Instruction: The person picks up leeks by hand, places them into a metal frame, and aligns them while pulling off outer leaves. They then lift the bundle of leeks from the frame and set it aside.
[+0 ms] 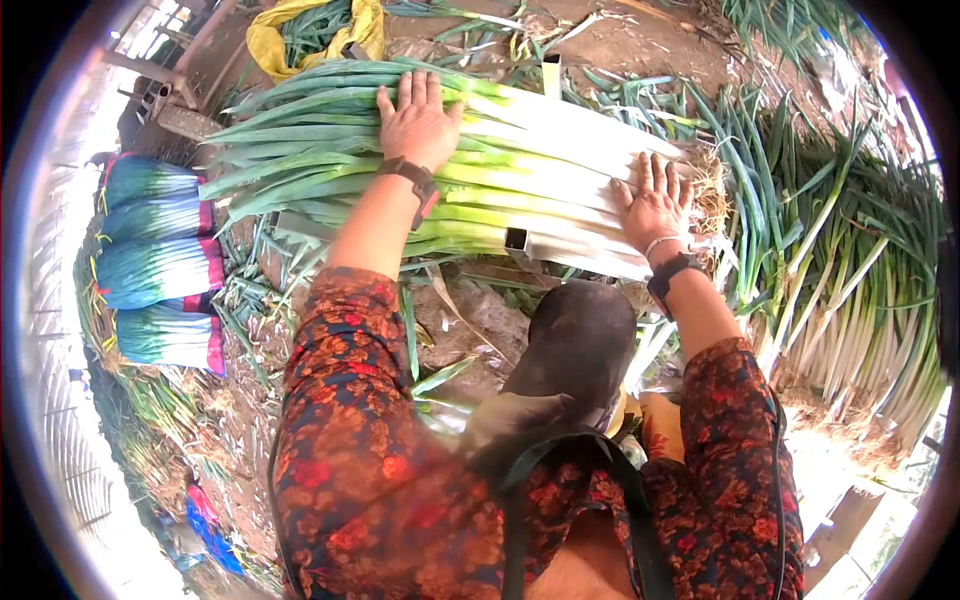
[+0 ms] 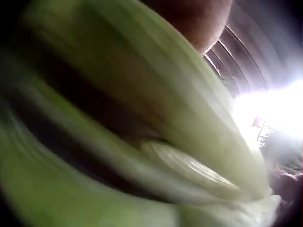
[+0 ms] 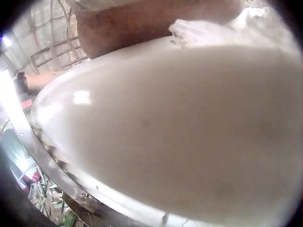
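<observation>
A wide layer of long green-and-white stalks (image 1: 560, 130) lies across a metal frame (image 1: 518, 240) in the head view, leaves to the left, roots at the right. My left hand (image 1: 418, 128) rests on the green part with its fingers spread. On the white part near the roots lies my right hand (image 1: 656, 205), fingers extended. Pale green stalks (image 2: 189, 94) fill the left wrist view, close and blurred, with part of a hand above. A white stalk (image 3: 165, 123) covers most of the right wrist view, below part of the hand.
Wrapped bundles (image 1: 150, 255) with red ends lie at the left. Loose stalks (image 1: 840, 290) are heaped at the right. A yellow sack (image 1: 268, 45) holding greens is at the top, and cut leaves litter the ground. A dark boot-like shape (image 1: 580, 340) is just below the frame.
</observation>
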The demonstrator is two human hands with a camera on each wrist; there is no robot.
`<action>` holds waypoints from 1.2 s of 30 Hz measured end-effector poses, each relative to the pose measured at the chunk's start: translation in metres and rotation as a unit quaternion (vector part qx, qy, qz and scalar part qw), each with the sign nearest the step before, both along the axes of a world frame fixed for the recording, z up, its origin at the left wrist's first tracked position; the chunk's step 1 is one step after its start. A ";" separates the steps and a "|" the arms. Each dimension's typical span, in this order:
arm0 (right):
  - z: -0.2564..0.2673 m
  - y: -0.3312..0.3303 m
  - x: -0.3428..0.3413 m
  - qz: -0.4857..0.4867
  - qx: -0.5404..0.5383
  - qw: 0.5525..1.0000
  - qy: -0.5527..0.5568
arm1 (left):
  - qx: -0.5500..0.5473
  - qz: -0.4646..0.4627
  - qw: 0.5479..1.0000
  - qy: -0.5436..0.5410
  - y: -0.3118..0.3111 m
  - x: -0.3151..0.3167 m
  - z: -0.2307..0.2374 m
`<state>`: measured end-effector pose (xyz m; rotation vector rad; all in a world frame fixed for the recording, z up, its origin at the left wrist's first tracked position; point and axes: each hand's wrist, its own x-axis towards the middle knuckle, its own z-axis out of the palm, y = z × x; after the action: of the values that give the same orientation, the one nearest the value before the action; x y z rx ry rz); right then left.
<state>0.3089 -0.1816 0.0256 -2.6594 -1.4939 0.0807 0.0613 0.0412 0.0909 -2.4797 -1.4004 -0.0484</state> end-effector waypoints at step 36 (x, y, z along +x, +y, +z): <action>-0.014 0.003 0.004 0.000 0.000 1.000 0.016 | -0.030 -0.248 0.968 -0.021 -0.018 0.014 -0.032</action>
<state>0.3129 -0.1787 0.0113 -2.6451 -1.4861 0.1219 0.0753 0.0228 0.0587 -2.8306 -0.7708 -0.1657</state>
